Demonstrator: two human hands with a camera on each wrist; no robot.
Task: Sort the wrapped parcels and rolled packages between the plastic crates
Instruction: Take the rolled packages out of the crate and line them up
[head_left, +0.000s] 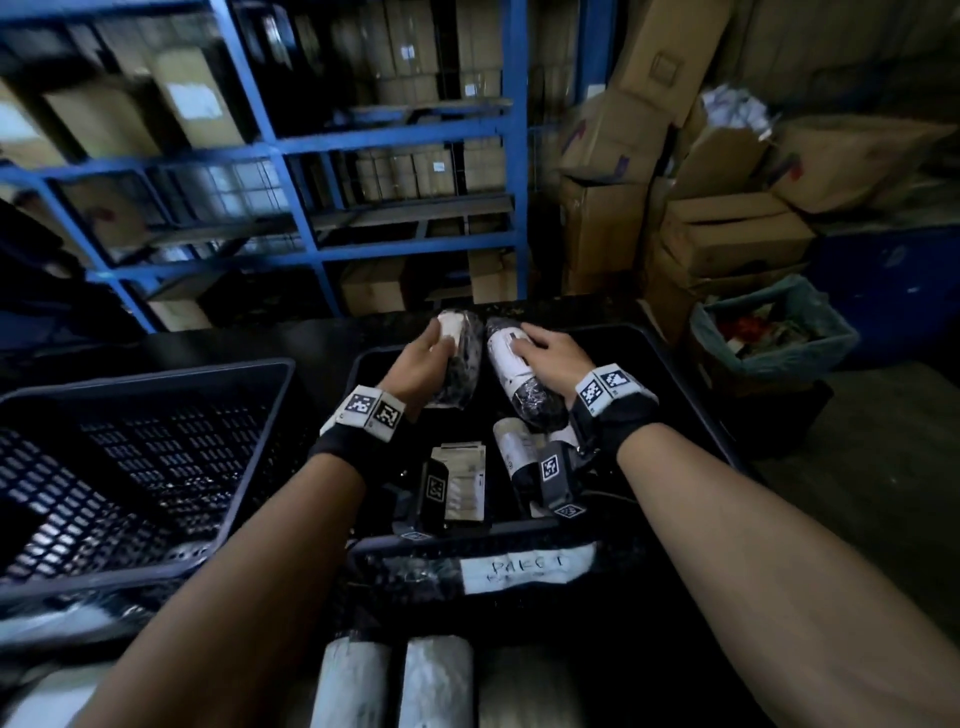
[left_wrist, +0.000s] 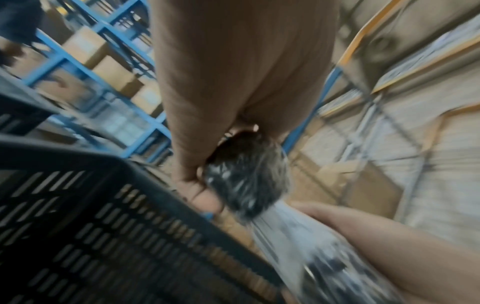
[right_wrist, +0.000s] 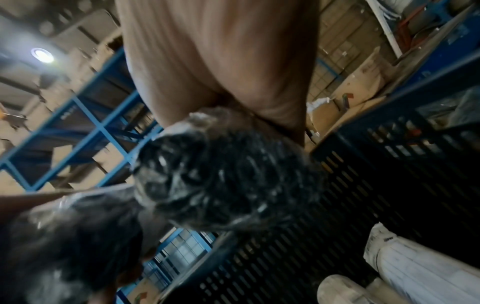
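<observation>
Over the right black crate (head_left: 691, 384) my left hand (head_left: 423, 358) grips a rolled package (head_left: 460, 364) wrapped in black film with a white label. Beside it my right hand (head_left: 550, 353) grips a second rolled package (head_left: 519, 374), white-labelled with a black end. The left wrist view shows the left roll's black end (left_wrist: 246, 181) in my fingers, with the other roll (left_wrist: 311, 257) below it. In the right wrist view the right roll's crinkled end (right_wrist: 221, 181) fills the middle. More wrapped parcels (head_left: 465, 478) and a roll (head_left: 514, 452) lie inside this crate.
A second black slotted crate (head_left: 130, 467) stands at the left. Several pale rolls (head_left: 395, 680) lie at the near edge, next to a crate label reading "PAKET" (head_left: 524, 566). Blue shelving (head_left: 322, 156) with cartons stands behind; stacked boxes (head_left: 727, 218) and a lined bin (head_left: 769, 338) are at the right.
</observation>
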